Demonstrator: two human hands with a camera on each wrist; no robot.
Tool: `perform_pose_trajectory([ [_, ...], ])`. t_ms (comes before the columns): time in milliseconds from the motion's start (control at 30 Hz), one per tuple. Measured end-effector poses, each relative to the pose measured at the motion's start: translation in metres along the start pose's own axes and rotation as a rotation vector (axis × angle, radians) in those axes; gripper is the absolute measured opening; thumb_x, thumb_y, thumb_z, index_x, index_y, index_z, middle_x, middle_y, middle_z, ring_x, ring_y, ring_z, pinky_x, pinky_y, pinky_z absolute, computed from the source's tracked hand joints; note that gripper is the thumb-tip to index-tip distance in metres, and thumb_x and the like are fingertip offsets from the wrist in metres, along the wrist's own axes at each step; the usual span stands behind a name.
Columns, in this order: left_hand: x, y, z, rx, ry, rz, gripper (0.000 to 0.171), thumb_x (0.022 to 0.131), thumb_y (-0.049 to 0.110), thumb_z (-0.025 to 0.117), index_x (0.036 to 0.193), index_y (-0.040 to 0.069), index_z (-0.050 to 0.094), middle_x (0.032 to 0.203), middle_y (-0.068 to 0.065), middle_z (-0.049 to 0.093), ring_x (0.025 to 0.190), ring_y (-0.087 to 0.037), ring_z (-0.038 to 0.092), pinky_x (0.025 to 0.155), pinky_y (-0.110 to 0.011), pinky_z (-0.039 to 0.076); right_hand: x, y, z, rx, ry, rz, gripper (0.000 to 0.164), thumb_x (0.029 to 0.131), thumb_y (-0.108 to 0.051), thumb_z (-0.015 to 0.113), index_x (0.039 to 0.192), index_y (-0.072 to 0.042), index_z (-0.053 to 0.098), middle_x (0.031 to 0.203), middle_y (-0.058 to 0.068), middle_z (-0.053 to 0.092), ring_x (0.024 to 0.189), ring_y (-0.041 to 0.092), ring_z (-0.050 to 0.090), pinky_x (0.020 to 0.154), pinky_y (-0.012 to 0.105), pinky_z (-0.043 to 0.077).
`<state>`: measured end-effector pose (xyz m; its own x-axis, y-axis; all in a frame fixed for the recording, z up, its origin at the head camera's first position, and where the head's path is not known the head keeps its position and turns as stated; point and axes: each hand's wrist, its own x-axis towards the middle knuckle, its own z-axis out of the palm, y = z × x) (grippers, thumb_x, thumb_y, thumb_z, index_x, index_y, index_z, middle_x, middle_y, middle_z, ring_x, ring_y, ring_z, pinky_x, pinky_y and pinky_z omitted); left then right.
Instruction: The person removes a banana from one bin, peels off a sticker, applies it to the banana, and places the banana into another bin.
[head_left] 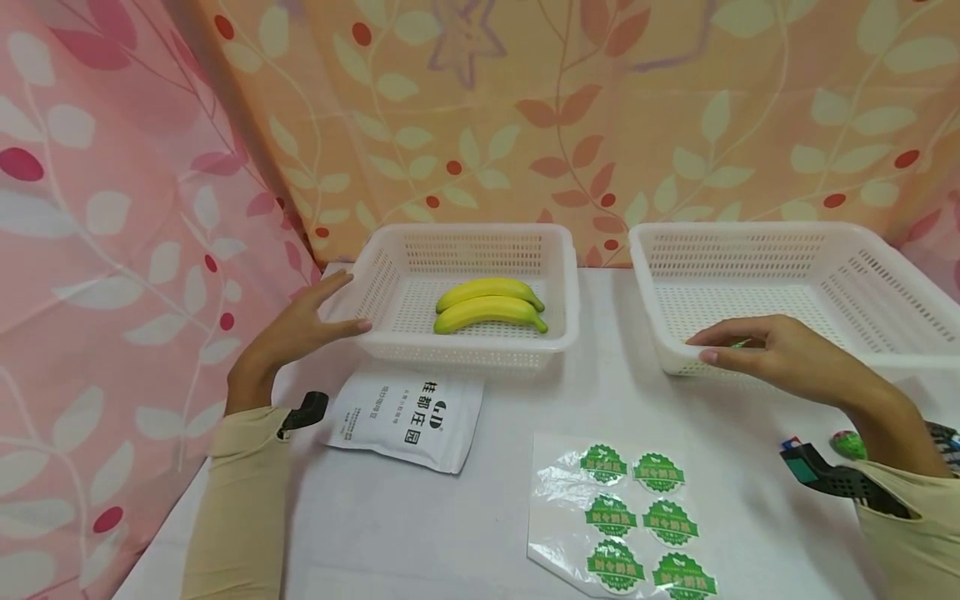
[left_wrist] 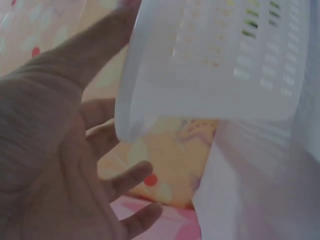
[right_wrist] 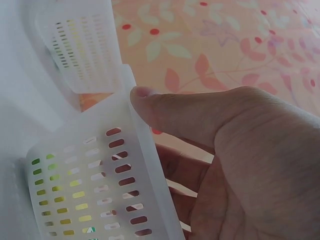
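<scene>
My left hand (head_left: 300, 327) spreads its fingers at the left corner of a white plastic basket (head_left: 480, 343), thumb at the front rim and the other fingers outside it. Two yellow-green bananas (head_left: 491, 306) lie side by side in that basket. At the right, a second white basket (head_left: 780, 242) has my right hand (head_left: 787, 358) over its front-left rim. My thumb presses the rim (right_wrist: 150, 150), with the other fingers on the inner side. A bit of green (head_left: 741, 343) shows under that hand, and its kind is hidden. Green and yellow patches show through the slots in the right wrist view.
A white printed pouch (head_left: 408, 417) lies before the left basket. Nearer me is a clear sheet with several round green stickers (head_left: 611, 515). A red-and-green object (head_left: 847, 444) is partly hidden by my right wrist. Patterned cloth (head_left: 480, 125) hangs behind the baskets.
</scene>
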<state>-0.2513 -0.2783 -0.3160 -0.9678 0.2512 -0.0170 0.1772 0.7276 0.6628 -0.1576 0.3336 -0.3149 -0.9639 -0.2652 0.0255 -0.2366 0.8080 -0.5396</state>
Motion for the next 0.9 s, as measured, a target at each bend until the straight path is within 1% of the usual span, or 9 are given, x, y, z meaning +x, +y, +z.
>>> perform_pose_trajectory([
  [133, -0.004, -0.008, -0.004, 0.002, -0.075, -0.031, 0.109, 0.091, 0.052, 0.08, 0.172, 0.025, 0.012, 0.179, -0.007, 0.013, 0.162, -0.042, 0.017, 0.121, -0.076, 0.02, 0.0, 0.0, 0.0, -0.006, -0.003, 0.005, 0.026, 0.099, -0.036, 0.077, 0.124, -0.028, 0.08, 0.129, 0.003, 0.075, 0.101, -0.005, 0.063, 0.08, 0.02, 0.051],
  [233, -0.007, -0.009, -0.006, 0.005, -0.114, -0.053, 0.111, 0.09, 0.055, 0.079, 0.172, 0.028, 0.008, 0.179, -0.004, 0.008, 0.163, -0.043, 0.012, 0.12, -0.077, 0.018, 0.0, -0.002, -0.001, -0.001, -0.006, -0.004, 0.026, 0.099, -0.035, 0.077, 0.124, -0.028, 0.079, 0.126, 0.002, 0.076, 0.1, -0.003, 0.065, 0.08, 0.02, 0.052],
  [433, -0.008, -0.008, -0.007, 0.0, -0.122, -0.054, 0.113, 0.089, 0.055, 0.08, 0.172, 0.028, 0.008, 0.18, -0.003, 0.006, 0.163, -0.042, 0.013, 0.121, -0.076, 0.018, 0.006, -0.012, -0.004, 0.005, 0.0, -0.027, 0.029, 0.101, -0.033, 0.074, 0.128, -0.023, 0.076, 0.125, 0.003, 0.076, 0.101, -0.007, 0.064, 0.081, 0.02, 0.053],
  [500, -0.008, -0.008, -0.008, 0.004, -0.121, -0.055, 0.113, 0.089, 0.055, 0.08, 0.172, 0.028, 0.008, 0.18, -0.002, 0.006, 0.163, -0.042, 0.013, 0.121, -0.076, 0.019, 0.009, -0.02, -0.005, 0.002, 0.013, -0.037, 0.03, 0.102, -0.033, 0.073, 0.13, -0.022, 0.076, 0.125, 0.004, 0.076, 0.104, -0.002, 0.065, 0.082, 0.021, 0.053],
  [567, -0.008, -0.008, -0.008, 0.009, -0.12, -0.058, 0.113, 0.089, 0.056, 0.08, 0.172, 0.027, 0.009, 0.18, -0.002, 0.006, 0.163, -0.042, 0.012, 0.12, -0.077, 0.018, 0.015, -0.03, -0.005, 0.012, 0.025, -0.052, 0.03, 0.102, -0.034, 0.073, 0.13, -0.023, 0.075, 0.124, 0.003, 0.076, 0.109, 0.008, 0.067, 0.083, 0.022, 0.053],
  [667, -0.009, -0.007, -0.01, 0.027, -0.12, -0.066, 0.112, 0.089, 0.057, 0.079, 0.172, 0.027, 0.01, 0.179, -0.002, 0.007, 0.163, -0.043, 0.012, 0.119, -0.078, 0.019, 0.026, -0.05, -0.002, 0.037, 0.025, -0.063, 0.032, 0.103, -0.037, 0.071, 0.131, -0.024, 0.075, 0.125, 0.003, 0.076, 0.113, 0.024, 0.069, 0.085, 0.03, 0.054],
  [733, -0.01, -0.006, -0.01, 0.038, -0.122, -0.069, 0.111, 0.089, 0.058, 0.079, 0.172, 0.028, 0.011, 0.179, -0.002, 0.008, 0.163, -0.044, 0.012, 0.119, -0.078, 0.018, 0.034, -0.063, 0.0, 0.057, 0.015, -0.076, 0.033, 0.103, -0.038, 0.071, 0.132, -0.023, 0.074, 0.126, 0.003, 0.076, 0.114, 0.027, 0.07, 0.089, 0.038, 0.055],
  [833, -0.01, -0.004, -0.009, 0.048, -0.126, -0.073, 0.11, 0.089, 0.059, 0.079, 0.171, 0.03, 0.011, 0.179, -0.001, 0.007, 0.162, -0.046, 0.013, 0.118, -0.079, 0.019, 0.05, -0.082, 0.003, 0.08, -0.004, -0.106, 0.032, 0.103, -0.038, 0.071, 0.13, -0.021, 0.075, 0.129, 0.003, 0.075, 0.117, 0.027, 0.069, 0.096, 0.05, 0.054],
  [900, -0.01, -0.003, -0.009, 0.042, -0.128, -0.067, 0.11, 0.089, 0.059, 0.078, 0.171, 0.03, 0.012, 0.179, -0.001, 0.008, 0.161, -0.047, 0.016, 0.118, -0.079, 0.02, 0.061, -0.092, 0.003, 0.094, -0.017, -0.121, 0.032, 0.103, -0.037, 0.072, 0.129, -0.02, 0.076, 0.13, 0.004, 0.074, 0.117, 0.025, 0.069, 0.099, 0.053, 0.054],
])
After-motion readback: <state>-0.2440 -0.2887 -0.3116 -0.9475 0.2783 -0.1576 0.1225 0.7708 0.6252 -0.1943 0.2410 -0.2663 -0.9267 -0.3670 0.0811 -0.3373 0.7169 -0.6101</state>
